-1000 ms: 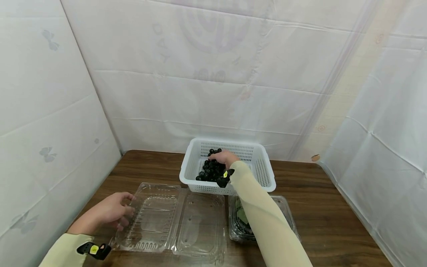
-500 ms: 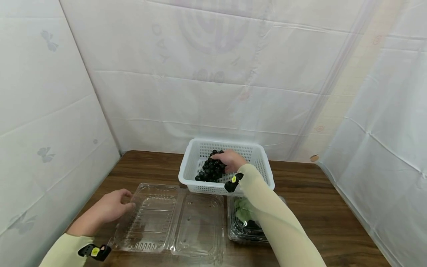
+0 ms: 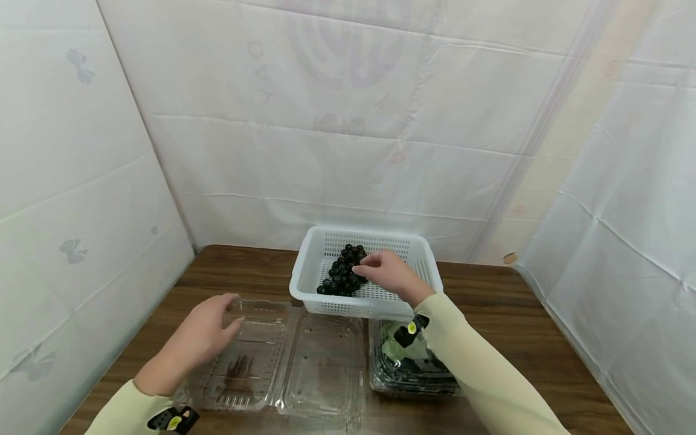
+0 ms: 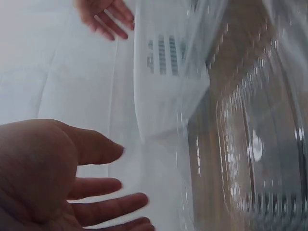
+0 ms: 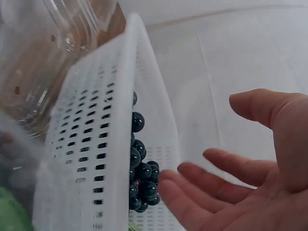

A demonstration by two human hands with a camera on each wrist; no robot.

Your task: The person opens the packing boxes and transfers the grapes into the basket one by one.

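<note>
A bunch of dark grapes [image 3: 338,279] lies in the left part of a white plastic basket [image 3: 359,308]. Just right of the bunch, over the basket, is my right hand [image 3: 393,275]; the right wrist view shows its fingers spread, with fingertips close beside the grapes [image 5: 144,171] and nothing gripped. Below the basket an empty clear clamshell container [image 3: 321,368] lies unfolded. My left hand [image 3: 202,331] hovers over the left edge of that container, its fingers loosely extended and holding nothing, as the left wrist view also shows.
A closed clear clamshell [image 3: 408,386] with something green and dark inside stands right of the open one, partly behind my right sleeve [image 3: 489,368]. White sheeting [image 3: 348,169] hangs behind the brown wooden table [image 3: 527,338] and along both sides.
My right hand has drawn back to the right off the grapes, which stay in the basket. My left hand has come up and rightward over the open container.
</note>
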